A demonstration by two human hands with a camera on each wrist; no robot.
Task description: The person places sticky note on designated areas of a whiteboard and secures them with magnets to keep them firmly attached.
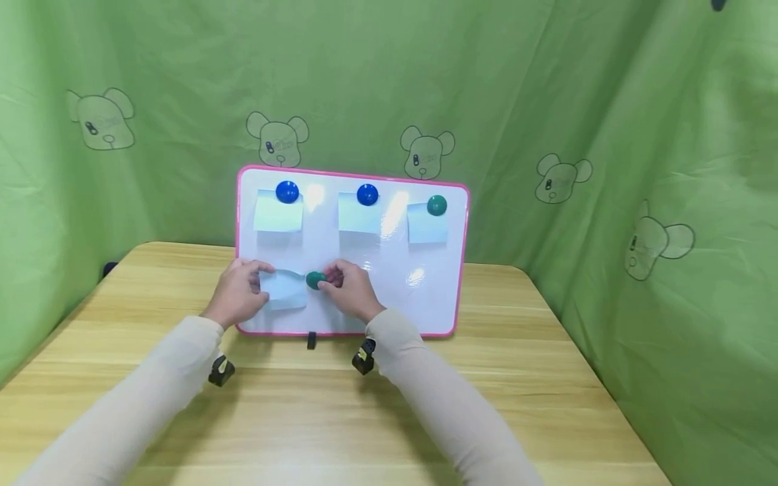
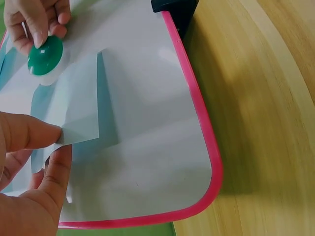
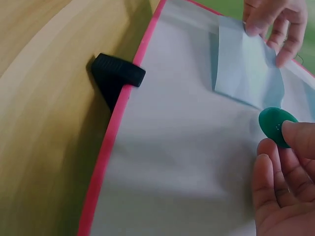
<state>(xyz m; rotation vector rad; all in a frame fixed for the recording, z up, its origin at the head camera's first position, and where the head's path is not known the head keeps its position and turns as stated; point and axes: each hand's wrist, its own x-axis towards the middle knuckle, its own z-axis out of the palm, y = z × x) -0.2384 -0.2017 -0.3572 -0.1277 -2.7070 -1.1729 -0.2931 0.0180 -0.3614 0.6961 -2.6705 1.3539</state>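
Note:
A light-blue sticky note [image 1: 286, 290] is pinched at its left edge by my left hand [image 1: 238, 290], against the lower left of a pink-framed whiteboard [image 1: 389, 304]. The left wrist view shows thumb and finger on the note [image 2: 81, 103], which stands partly off the board. Just right of the note, my right hand [image 1: 352, 289] grips a round green magnet [image 1: 315, 280] between thumb and fingers. In the right wrist view the magnet [image 3: 275, 125] is tilted, close to the note's corner [image 3: 251, 64]; whether they touch I cannot tell.
Along the board's top hang three more notes, two under blue magnets [image 1: 287, 192] [image 1: 367, 194] and one under a green magnet [image 1: 437, 205]. A black foot [image 3: 118, 73] supports the lower edge on the wooden table [image 1: 292, 418]. Green curtain [image 1: 365, 81] surrounds it.

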